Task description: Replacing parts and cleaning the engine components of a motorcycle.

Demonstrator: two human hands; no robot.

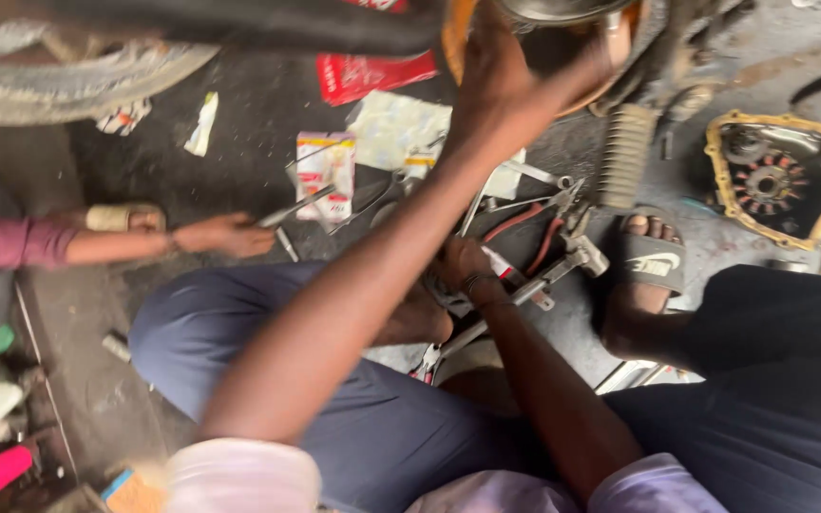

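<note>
Dark, oil-stained concrete floor (239, 142), gritty and littered. Squatting over it, knees in dark blue trousers.

Left hand (501, 71) raised to the far edge of the floor, fingers spread and pressed against an orange-rimmed engine part (458, 38) of a motorcycle; fingertips blurred. Right hand (463, 266) low at mid floor, fingers curled shut around a metal rod tool (534, 285), among red-handled pliers (534, 228) and spanners (525, 176).

Near the far right corner, a yellow-edged engine cover (779, 176) lying open side up. Beside it, a foot in a grey slide sandal (651, 261). Scattered toward the far edge: red packet (372, 74), small carton (325, 171), paper scraps. From the left edge, another person's hand (230, 235) gripping a thin metal tool (296, 204). Tyre (68, 81) at the far left corner.
</note>
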